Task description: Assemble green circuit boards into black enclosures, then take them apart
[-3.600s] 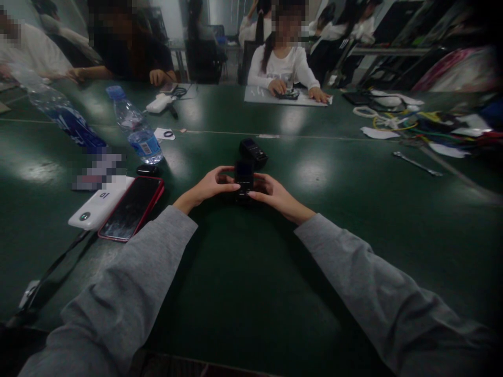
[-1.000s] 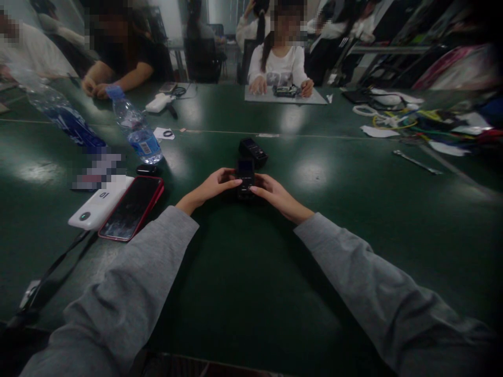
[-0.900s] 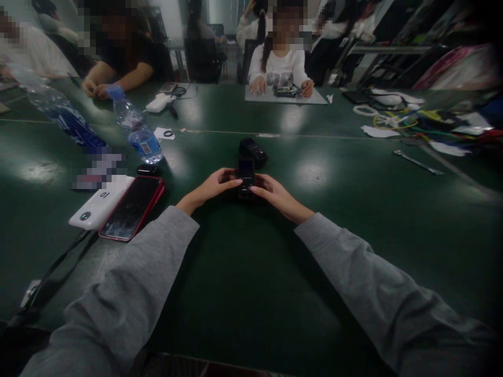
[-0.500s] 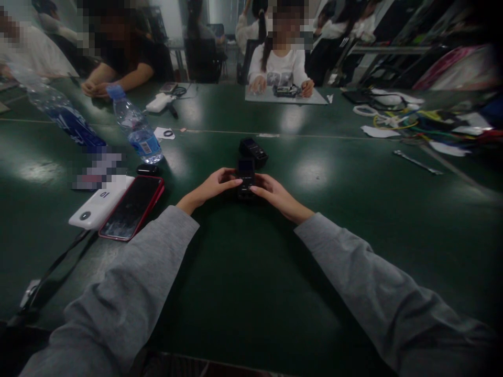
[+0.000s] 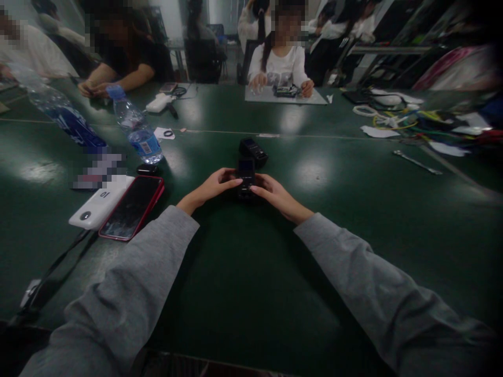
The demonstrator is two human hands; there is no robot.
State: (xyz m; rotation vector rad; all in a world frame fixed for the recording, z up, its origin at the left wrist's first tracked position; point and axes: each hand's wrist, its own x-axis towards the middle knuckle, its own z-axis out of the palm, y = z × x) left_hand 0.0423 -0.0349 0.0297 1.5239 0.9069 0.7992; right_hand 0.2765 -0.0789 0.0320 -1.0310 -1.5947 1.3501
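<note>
The left hand (image 5: 210, 187) and right hand (image 5: 275, 195) each half-curl onto a small black device (image 5: 245, 177), fingertips pinching its sides. It is held upright, seemingly resting on the green worktop (image 5: 243, 272). A second black unit (image 5: 253, 151) lies just beyond at 12 o'clock, and a red-cased phone (image 5: 131, 207) at 9 o'clock.

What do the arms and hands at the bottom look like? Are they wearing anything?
Both arms wear long grey sleeves of soft, slightly wrinkled cloth, the left sleeve and right sleeve ending at the wrists. The left hand and right hand are bare: no gloves, and no ring or watch shows.
</note>
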